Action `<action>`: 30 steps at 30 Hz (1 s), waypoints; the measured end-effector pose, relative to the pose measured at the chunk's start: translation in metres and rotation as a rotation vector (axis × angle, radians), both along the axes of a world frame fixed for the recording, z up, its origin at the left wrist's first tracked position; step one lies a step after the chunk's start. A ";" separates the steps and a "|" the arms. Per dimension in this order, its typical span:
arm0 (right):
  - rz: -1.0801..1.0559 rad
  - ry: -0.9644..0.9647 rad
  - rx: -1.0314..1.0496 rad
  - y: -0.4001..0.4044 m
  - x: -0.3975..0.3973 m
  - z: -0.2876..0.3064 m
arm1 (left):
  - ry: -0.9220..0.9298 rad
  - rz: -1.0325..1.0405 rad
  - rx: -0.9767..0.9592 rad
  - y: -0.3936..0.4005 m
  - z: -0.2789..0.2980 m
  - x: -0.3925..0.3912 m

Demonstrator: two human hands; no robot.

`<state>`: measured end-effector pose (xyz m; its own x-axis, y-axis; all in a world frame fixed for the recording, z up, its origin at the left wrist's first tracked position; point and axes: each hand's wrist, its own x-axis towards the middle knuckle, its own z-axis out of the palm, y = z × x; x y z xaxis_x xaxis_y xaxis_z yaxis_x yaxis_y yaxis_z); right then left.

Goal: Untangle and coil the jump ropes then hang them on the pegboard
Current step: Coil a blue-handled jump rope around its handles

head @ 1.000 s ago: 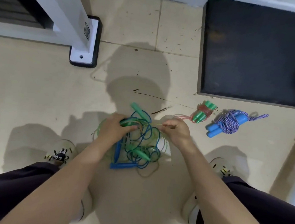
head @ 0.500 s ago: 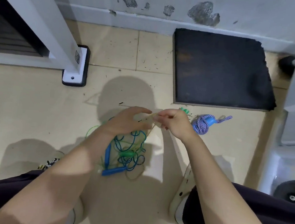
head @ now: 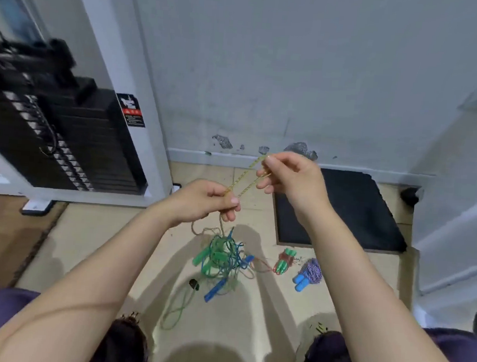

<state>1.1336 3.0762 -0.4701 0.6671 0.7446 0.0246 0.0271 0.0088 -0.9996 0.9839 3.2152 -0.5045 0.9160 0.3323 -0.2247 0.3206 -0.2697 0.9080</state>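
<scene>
Two strands of yellow rope point(head: 246, 177) slanting up-right, pinched between left hand point(head: 207, 202) and right hand point(head: 291, 179)

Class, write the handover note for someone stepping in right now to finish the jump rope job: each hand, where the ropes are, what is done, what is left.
Left hand: pinches a doubled yellow rope, lifted off the floor.
Right hand: pinches the same rope's upper end, strands taut between the hands.
The rope's lower end trails into the tangle of green and blue ropes on the floor.
Done: red rope with green handles and purple-white rope with blue handles lie bundled right of the tangle, beside the black mat.
Left: free the yellow rope, untangle and coil the rest, hang all. No pegboard in view.
</scene>
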 end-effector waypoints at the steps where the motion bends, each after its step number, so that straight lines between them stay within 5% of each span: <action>1: -0.016 0.002 0.049 -0.002 -0.004 0.019 | -0.017 -0.009 0.017 -0.001 0.013 -0.006; 9: -0.184 -0.110 0.276 -0.028 -0.007 0.120 | -0.010 0.015 0.135 0.005 0.043 -0.051; 19: 0.192 -0.187 -0.018 -0.010 -0.048 0.070 | -0.306 0.060 -0.116 -0.037 0.034 -0.018; 24: 0.080 -0.093 -0.012 -0.016 -0.036 0.038 | -0.169 -0.044 -0.219 -0.026 0.021 -0.019; 30: -0.144 0.002 0.021 -0.022 -0.007 0.026 | 0.145 -0.229 -0.074 0.001 0.005 -0.023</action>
